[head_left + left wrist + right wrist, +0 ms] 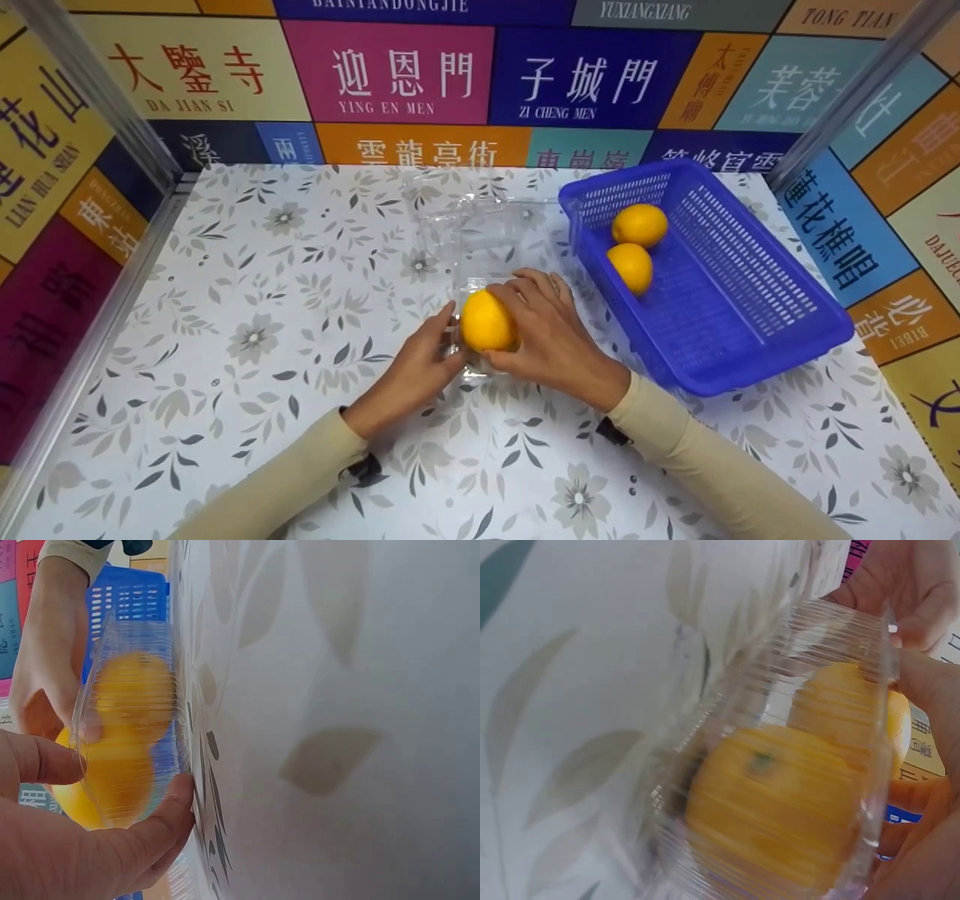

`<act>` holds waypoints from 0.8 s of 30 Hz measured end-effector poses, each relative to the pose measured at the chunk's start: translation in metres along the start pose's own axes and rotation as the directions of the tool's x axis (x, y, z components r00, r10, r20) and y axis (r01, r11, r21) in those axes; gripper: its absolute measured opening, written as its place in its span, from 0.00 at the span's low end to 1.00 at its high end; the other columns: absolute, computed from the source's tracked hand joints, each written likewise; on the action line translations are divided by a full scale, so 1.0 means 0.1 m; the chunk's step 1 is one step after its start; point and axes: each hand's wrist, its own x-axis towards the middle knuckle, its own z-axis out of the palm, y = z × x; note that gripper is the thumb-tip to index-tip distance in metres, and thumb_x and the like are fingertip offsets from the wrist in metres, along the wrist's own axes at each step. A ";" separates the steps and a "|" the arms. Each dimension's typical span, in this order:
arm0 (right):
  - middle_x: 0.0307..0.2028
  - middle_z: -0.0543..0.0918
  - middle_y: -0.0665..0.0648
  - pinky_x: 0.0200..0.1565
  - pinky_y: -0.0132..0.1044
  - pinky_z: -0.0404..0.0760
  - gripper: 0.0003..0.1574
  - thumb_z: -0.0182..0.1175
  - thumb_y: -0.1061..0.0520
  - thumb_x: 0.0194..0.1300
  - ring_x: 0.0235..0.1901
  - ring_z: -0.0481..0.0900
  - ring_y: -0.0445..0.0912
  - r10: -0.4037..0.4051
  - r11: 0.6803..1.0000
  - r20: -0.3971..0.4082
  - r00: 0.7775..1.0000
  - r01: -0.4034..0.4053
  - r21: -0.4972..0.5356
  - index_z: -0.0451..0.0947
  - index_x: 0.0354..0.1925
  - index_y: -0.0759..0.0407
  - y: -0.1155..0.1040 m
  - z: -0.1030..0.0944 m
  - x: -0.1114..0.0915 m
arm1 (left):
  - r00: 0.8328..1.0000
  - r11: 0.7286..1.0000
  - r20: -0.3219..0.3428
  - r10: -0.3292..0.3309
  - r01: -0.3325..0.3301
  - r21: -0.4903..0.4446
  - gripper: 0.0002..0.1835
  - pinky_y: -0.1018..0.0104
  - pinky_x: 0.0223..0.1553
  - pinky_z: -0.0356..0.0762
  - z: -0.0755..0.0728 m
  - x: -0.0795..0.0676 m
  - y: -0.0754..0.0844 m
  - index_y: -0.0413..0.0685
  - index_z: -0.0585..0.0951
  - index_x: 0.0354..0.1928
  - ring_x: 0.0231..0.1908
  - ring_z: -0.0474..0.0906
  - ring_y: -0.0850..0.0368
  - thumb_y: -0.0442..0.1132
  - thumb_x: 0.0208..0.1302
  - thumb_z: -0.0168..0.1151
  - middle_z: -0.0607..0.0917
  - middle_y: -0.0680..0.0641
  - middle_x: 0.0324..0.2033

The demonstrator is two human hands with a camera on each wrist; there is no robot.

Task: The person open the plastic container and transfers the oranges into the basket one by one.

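Observation:
My right hand (551,334) grips an orange (486,321) from its right side, over the tray half of a clear plastic clamshell box (474,373). Through the ribbed wall, the right wrist view shows another orange (769,806) with a green stem end, lying inside the box. The held orange (906,735) is partly within the box and rises above its rim. At the box's left, my left hand (420,364) has its fingers nearly straight. In the left wrist view its thumb (49,761) touches the rim, and its fingers (169,814) lie low along the wall near the table.
The box's lid (487,225) lies folded back beyond the hands. To the right stands a blue plastic basket (720,300) with two oranges (639,225) at its left side. A flower-patterned cloth (255,337) covers the table, with printed panels (390,71) around it.

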 end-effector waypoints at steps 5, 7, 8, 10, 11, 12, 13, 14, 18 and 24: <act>0.61 0.84 0.61 0.74 0.66 0.64 0.46 0.79 0.41 0.56 0.71 0.72 0.60 -0.009 1.000 -0.042 0.999 0.009 0.005 0.80 0.69 0.57 0.00 -0.03 -0.02 | 1.000 1.000 0.003 0.025 -0.025 -0.001 0.44 0.40 0.72 0.77 0.00 0.00 -0.02 0.27 0.54 0.85 0.69 0.78 0.35 0.30 0.72 0.61 0.77 0.32 0.70; 0.61 0.84 0.61 0.74 0.66 0.65 0.47 0.79 0.42 0.56 0.71 0.72 0.61 -0.015 1.000 -0.058 0.998 0.016 0.009 0.80 0.69 0.58 -0.01 -0.04 -0.04 | 0.999 0.999 0.002 0.033 -0.033 0.000 0.44 0.40 0.71 0.78 0.00 0.00 -0.03 0.27 0.54 0.85 0.68 0.79 0.34 0.30 0.71 0.60 0.76 0.31 0.71; 0.62 0.84 0.62 0.74 0.66 0.65 0.47 0.80 0.42 0.55 0.70 0.72 0.61 -0.018 1.000 -0.066 0.998 0.019 0.011 0.80 0.69 0.58 -0.01 -0.04 -0.05 | 0.999 0.999 0.000 0.049 -0.049 0.009 0.44 0.43 0.70 0.79 0.01 0.02 -0.10 0.27 0.54 0.85 0.68 0.79 0.35 0.31 0.71 0.59 0.76 0.31 0.70; 0.62 0.84 0.62 0.74 0.65 0.66 0.47 0.80 0.42 0.55 0.70 0.72 0.61 -0.021 1.000 -0.079 0.997 0.022 0.016 0.80 0.68 0.58 -0.02 -0.06 -0.07 | 0.998 0.998 -0.004 0.065 -0.065 0.012 0.44 0.44 0.69 0.80 0.01 0.01 -0.11 0.27 0.55 0.84 0.67 0.80 0.35 0.32 0.70 0.59 0.77 0.31 0.70; 0.62 0.84 0.62 0.74 0.65 0.66 0.47 0.80 0.42 0.55 0.70 0.73 0.61 -0.022 1.000 -0.084 0.996 0.024 0.020 0.80 0.68 0.58 -0.02 -0.07 -0.07 | 0.998 0.997 -0.006 0.070 -0.070 0.013 0.44 0.44 0.68 0.81 0.01 0.01 -0.11 0.27 0.55 0.84 0.66 0.80 0.36 0.32 0.70 0.59 0.76 0.30 0.70; 0.61 0.84 0.62 0.74 0.64 0.66 0.47 0.80 0.42 0.55 0.70 0.73 0.61 -0.025 0.999 -0.088 0.996 0.027 0.024 0.80 0.68 0.59 -0.02 -0.08 -0.07 | 0.997 0.996 -0.010 0.082 -0.082 0.025 0.44 0.47 0.68 0.81 0.01 0.01 -0.14 0.27 0.56 0.84 0.66 0.81 0.37 0.33 0.70 0.59 0.77 0.31 0.70; 0.61 0.84 0.62 0.74 0.64 0.66 0.47 0.80 0.42 0.55 0.70 0.73 0.61 -0.027 0.999 -0.091 0.996 0.029 0.027 0.80 0.68 0.59 -0.03 -0.10 -0.08 | 0.996 0.996 -0.012 0.085 -0.085 0.026 0.44 0.47 0.68 0.82 0.01 0.01 -0.14 0.27 0.56 0.84 0.66 0.81 0.37 0.33 0.69 0.59 0.77 0.31 0.70; 0.61 0.84 0.62 0.74 0.63 0.66 0.47 0.80 0.42 0.55 0.70 0.73 0.61 -0.026 0.999 -0.091 0.995 0.029 0.027 0.80 0.68 0.59 -0.03 -0.11 -0.08 | 0.996 0.996 -0.012 0.085 -0.085 0.027 0.45 0.47 0.68 0.81 0.01 0.01 -0.14 0.27 0.56 0.84 0.66 0.81 0.37 0.33 0.69 0.59 0.77 0.31 0.70; 0.61 0.84 0.62 0.73 0.62 0.68 0.48 0.80 0.40 0.56 0.69 0.73 0.61 -0.032 0.999 -0.101 0.994 0.035 0.035 0.79 0.68 0.60 -0.05 -0.16 -0.09 | 0.999 0.999 -0.002 0.048 -0.048 0.023 0.45 0.43 0.70 0.79 0.00 0.01 -0.08 0.27 0.54 0.85 0.68 0.79 0.36 0.32 0.69 0.59 0.76 0.31 0.71; 0.60 0.84 0.63 0.72 0.62 0.69 0.48 0.80 0.41 0.56 0.68 0.74 0.61 -0.055 0.997 -0.142 0.988 0.063 0.050 0.79 0.68 0.62 -0.07 -0.22 -0.09 | 0.998 0.998 -0.020 0.064 -0.064 0.020 0.45 0.44 0.69 0.80 0.01 0.02 -0.09 0.26 0.56 0.84 0.66 0.80 0.37 0.31 0.67 0.59 0.78 0.33 0.66</act>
